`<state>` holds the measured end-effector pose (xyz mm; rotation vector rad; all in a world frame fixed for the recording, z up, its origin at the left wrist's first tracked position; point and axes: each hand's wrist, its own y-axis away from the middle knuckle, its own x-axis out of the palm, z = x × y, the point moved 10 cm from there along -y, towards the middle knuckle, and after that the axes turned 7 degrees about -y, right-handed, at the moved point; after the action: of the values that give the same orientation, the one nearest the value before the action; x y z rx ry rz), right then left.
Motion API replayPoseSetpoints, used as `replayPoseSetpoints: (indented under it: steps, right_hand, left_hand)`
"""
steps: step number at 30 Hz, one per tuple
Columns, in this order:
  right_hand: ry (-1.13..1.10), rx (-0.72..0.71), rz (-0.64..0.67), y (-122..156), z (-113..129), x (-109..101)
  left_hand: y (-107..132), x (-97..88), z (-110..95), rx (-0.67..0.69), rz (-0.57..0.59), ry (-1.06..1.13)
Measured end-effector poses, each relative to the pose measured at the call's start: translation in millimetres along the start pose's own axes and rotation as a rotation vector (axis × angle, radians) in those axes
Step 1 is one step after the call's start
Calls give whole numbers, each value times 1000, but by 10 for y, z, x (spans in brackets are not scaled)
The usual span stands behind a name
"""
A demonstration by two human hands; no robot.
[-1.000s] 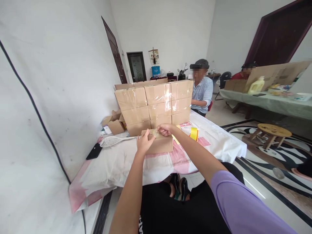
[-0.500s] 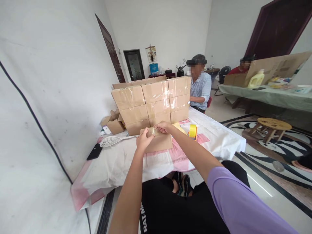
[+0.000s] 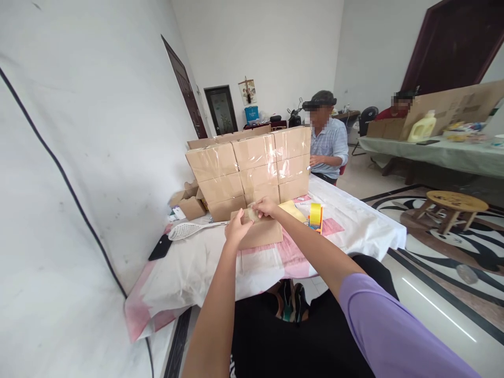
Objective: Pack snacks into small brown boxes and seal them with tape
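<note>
A small brown cardboard box (image 3: 263, 234) lies on the white and pink table cover (image 3: 220, 262) in front of me. My left hand (image 3: 237, 229) rests on the box's near left top edge, fingers curled against it. My right hand (image 3: 266, 208) pinches something at the top of the box, maybe a strip of tape; it is too small to name. A yellow tape roll in a dispenser (image 3: 315, 216) stands just right of the box.
A wall of taped cardboard boxes (image 3: 250, 170) is stacked behind. A white swatter (image 3: 188, 229) and a black phone (image 3: 160, 247) lie at the left, open boxes (image 3: 191, 205) beyond. A seated person (image 3: 328, 147) works behind the stack; another sits at a far table (image 3: 433, 152). A round stool (image 3: 457, 202) stands right.
Both hands stay on the small box with barely any shift. The view has swung slightly, so everything sits a little further right than before.
</note>
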<state>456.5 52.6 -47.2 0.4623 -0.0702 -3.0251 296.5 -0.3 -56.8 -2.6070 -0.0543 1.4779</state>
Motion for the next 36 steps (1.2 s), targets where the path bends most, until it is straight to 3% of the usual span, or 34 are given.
replayPoseSetpoints:
  steps: [7, 12, 16, 19, 22, 24, 30, 33, 36]
  right_hand:
    - [233, -19, -59, -91, -22, -14]
    - [390, -60, -109, -194, 50, -133]
    - [460, -233, -121, -87, 272, -153]
    - [512, -426, 15, 119, 375, 84]
    - [582, -501, 190, 248, 250, 260]
    - [627, -468, 219, 222, 105, 162]
    - [608, -383, 174, 244, -246, -419]
    - [547, -437, 155, 486, -364, -453]
    - [378, -590, 99, 806, -377, -414]
  left_hand:
    - [13, -6, -23, -13, -5, -2]
    - [11, 0, 0, -22, -19, -17]
    - [18, 5, 0, -10, -29, -32]
    - [9, 7, 2, 4, -38, -41]
    - [-2, 8, 1, 17, -45, -44]
    - [0, 7, -8, 29, -49, -44]
    - [24, 12, -92, 148, -71, -53]
    - [9, 25, -120, 246, -57, -53]
    - [31, 30, -102, 322, -43, -56]
